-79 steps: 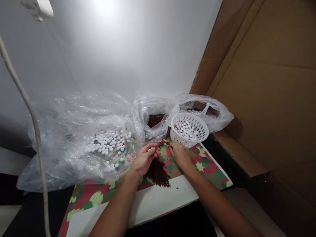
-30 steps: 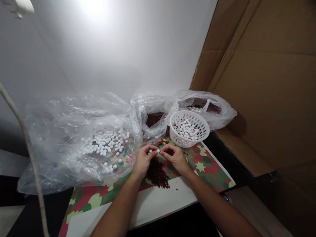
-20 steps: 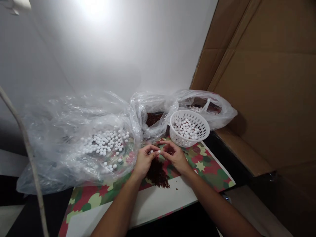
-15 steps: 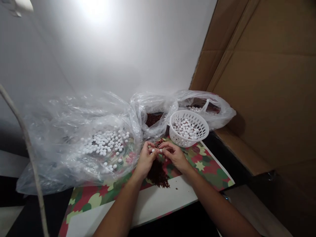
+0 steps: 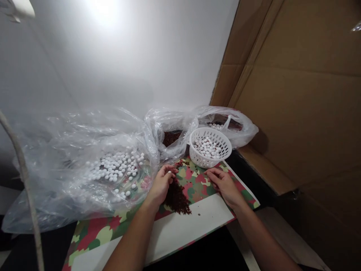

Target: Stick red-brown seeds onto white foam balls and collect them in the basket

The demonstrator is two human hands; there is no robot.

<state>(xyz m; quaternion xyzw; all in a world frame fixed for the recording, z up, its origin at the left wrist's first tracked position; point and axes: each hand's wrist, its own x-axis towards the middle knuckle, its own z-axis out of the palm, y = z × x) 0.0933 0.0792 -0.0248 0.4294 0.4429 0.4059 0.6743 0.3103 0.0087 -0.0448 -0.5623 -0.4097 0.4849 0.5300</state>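
My left hand (image 5: 161, 185) is closed, with a small white ball (image 5: 169, 172) between its fingertips. Below and beside it lies a heap of dark reddish-brown flakes (image 5: 177, 199). Apart from it, to the right, my right hand (image 5: 224, 185) is pinched shut in front of the basket; whatever its fingertips hold, if anything, is too small to make out. A white slotted plastic basket (image 5: 207, 160) stands just beyond, with many white balls (image 5: 208, 147) inside. Loose white balls (image 5: 114, 165) are spread in the clear plastic bag at left.
A large clear plastic bag (image 5: 64, 150) covers the left side. Behind, another bag holds brown flakes (image 5: 171, 138), and one more at right (image 5: 246, 130) has white balls. A camouflage-patterned sheet (image 5: 97, 235) covers the table. Cardboard (image 5: 296, 124) walls the right side.
My hands were together, fingertips meeting at small white balls. They have parted: my right hand moved right, while my left stays near the flakes with a ball. The view shifted slightly.
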